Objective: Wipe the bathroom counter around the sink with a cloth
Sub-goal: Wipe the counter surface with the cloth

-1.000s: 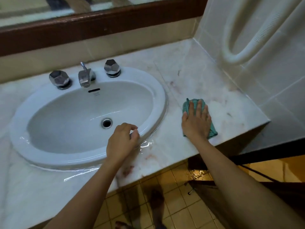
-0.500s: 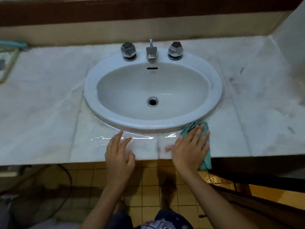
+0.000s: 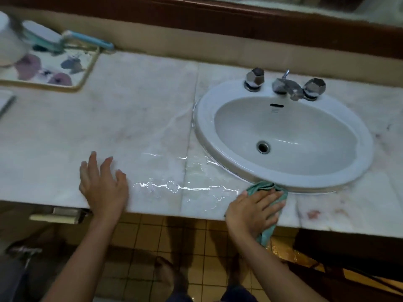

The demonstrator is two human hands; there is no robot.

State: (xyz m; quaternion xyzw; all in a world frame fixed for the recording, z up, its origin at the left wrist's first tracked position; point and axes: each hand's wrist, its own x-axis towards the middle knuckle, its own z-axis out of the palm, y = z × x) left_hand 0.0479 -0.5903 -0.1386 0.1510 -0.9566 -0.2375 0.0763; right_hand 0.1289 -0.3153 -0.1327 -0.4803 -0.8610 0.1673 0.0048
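Two hands were at counter (image 3: pixel 130 118) edge. Right hand (image 3: pixel 253 212), fingers straight, pressed green cloth (image 3: pixel 259 185) flat against front rim of sink (image 3: pixel 366 153). Left hand (image 3: pixel 102 188) lay spread, holding nothing. Water film (image 3: pixel 185 188) glistened between hands, reddish stain (image 3: pixel 313 213) showed right of cloth. Judged roughly midway: front-left stretch looked unwiped.

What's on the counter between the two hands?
Shiny water on the counter, between the left hand and the right hand, in the head view.
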